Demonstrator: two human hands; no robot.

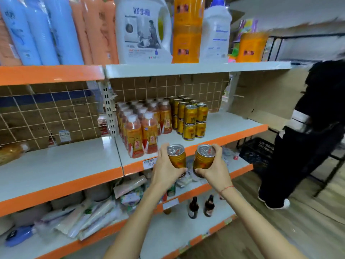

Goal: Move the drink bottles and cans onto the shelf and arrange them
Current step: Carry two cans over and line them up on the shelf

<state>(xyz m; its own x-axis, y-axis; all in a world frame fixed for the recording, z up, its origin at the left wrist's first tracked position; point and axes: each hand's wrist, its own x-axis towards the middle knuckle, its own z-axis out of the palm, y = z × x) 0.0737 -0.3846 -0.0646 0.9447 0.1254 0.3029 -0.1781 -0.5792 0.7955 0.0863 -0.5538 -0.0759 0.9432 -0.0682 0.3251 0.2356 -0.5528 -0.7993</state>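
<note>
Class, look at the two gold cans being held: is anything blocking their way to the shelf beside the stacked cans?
Nothing visible. The left hand and right hand hold the cans before the shelf, bare right of the stacked cans.

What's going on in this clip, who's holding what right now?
A person is stocking a store shelf. The left hand grips one gold can and the right hand grips another gold can, both held in front of the middle shelf. Stacked gold cans and orange drink bottles already stand there.
</note>
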